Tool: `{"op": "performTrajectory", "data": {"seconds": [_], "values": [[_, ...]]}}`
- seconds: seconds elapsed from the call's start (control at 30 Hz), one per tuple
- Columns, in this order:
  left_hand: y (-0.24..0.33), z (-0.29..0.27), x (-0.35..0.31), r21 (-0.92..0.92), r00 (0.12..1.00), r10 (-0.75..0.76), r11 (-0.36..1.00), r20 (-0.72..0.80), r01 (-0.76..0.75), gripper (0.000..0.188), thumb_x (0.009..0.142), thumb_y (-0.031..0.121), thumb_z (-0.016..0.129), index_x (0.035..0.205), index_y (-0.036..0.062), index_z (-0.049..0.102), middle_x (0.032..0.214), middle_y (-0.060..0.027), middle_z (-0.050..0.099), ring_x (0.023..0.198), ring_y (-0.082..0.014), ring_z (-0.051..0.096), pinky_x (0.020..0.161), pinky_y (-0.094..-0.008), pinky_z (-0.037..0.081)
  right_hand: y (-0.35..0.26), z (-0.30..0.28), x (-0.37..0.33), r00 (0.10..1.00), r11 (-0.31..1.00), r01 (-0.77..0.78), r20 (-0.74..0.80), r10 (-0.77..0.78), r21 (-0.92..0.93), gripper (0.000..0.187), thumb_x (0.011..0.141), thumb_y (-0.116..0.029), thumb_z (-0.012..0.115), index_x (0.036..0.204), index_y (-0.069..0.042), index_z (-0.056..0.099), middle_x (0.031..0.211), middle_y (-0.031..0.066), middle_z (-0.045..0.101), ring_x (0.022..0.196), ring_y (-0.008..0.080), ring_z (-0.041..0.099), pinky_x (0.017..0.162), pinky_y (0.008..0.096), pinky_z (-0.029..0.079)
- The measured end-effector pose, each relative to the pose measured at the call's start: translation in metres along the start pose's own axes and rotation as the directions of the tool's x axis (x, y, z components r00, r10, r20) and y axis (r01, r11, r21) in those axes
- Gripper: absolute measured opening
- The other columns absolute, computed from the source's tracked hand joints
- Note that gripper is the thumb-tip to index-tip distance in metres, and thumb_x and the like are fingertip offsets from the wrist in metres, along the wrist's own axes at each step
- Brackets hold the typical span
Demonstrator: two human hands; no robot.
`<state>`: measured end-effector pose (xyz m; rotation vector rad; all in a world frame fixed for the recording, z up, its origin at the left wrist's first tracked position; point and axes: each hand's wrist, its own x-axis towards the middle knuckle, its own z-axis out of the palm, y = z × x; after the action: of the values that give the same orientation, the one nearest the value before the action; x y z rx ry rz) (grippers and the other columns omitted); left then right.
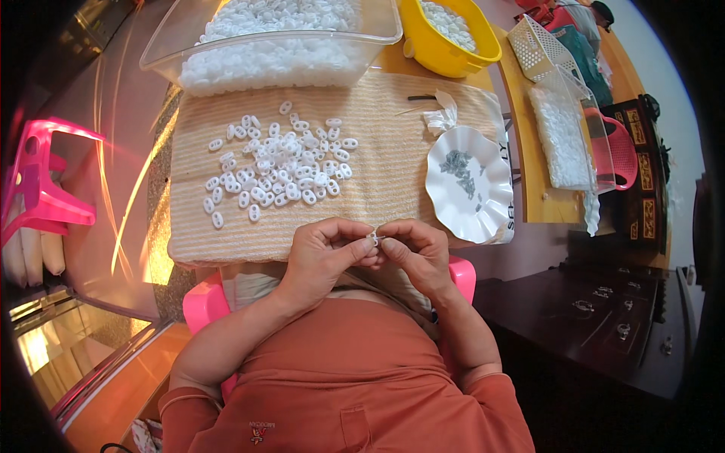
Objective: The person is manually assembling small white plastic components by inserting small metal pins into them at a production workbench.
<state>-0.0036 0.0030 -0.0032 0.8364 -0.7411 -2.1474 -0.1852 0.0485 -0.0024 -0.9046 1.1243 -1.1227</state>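
Close to my body, at the near edge of the cloth, both my hands meet fingertip to fingertip. My left hand [323, 255] is closed, pinching a small white plastic piece [373, 237] between thumb and forefinger. My right hand [415, 255] is closed against the same piece from the other side; a thin dark bit shows at its fingertips, too small to name. Beyond my left hand lies a loose pile of white oval two-holed plastic pieces [291, 167]. Right of my right hand, a white wavy-rimmed plate [495, 198] holds small grey pieces [462, 172].
A clear plastic bin [272, 41] of white pieces stands at the back, beside a yellow basin [453, 64]. The striped cloth [385, 166] covers the table. A crumpled white wrapper [442, 117] lies behind the plate. Pink stool [49, 177] at left; another clear bin [563, 140] at right.
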Motion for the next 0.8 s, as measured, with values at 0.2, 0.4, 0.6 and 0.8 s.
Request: {"op": "performTrajectory", "data": {"seconds": [0.2,0.4,0.6,0.8], "values": [[0.0,0.001,0.001,-0.011,1.0,-0.011,1.0,-0.001,0.011,0.016,0.087,-0.001,0.062,0.102,-0.0057,0.061,0.09,-0.0127,0.066,0.079,-0.0173,0.066,0.074,-0.0288,0.058,0.0,-0.002,0.001,1.0,0.999,0.013,0.001,-0.013,-0.045,0.016,0.091,-0.002,0.059,0.105,0.006,0.059,0.094,0.0097,0.066,0.081,0.0135,0.064,0.072,0.0256,0.054],[0.002,0.001,0.002,0.031,1.0,0.007,0.999,0.025,-0.008,0.017,0.087,0.0,0.062,0.103,-0.0049,0.061,0.091,-0.0124,0.066,0.078,-0.0161,0.066,0.073,-0.0277,0.058,-0.003,0.001,-0.001,1.0,1.0,0.0,0.006,0.0,0.005,0.017,0.091,-0.001,0.059,0.106,0.005,0.06,0.096,0.0106,0.066,0.082,0.0143,0.064,0.072,0.0266,0.055],[0.001,-0.002,0.0,0.002,0.999,-0.024,1.0,-0.044,0.024,0.017,0.087,0.001,0.063,0.103,-0.0029,0.061,0.09,-0.0106,0.066,0.078,-0.0152,0.066,0.073,-0.0271,0.057,-0.006,-0.002,-0.006,0.993,0.969,0.11,-0.006,-0.114,-0.219,0.012,0.089,0.001,0.06,0.101,0.005,0.061,0.09,0.0063,0.064,0.079,0.0112,0.061,0.07,0.0237,0.051],[0.003,-0.004,-0.002,-0.028,0.998,-0.026,0.999,-0.048,0.025,0.016,0.087,0.003,0.064,0.102,-0.0011,0.061,0.09,-0.0093,0.066,0.078,-0.015,0.065,0.074,-0.0277,0.057,-0.029,-0.009,-0.006,0.946,0.826,0.275,-0.016,-0.325,-0.492,0.01,0.087,0.005,0.06,0.098,0.004,0.062,0.088,0.0046,0.061,0.075,0.0079,0.058,0.066,0.0191,0.046]]}}
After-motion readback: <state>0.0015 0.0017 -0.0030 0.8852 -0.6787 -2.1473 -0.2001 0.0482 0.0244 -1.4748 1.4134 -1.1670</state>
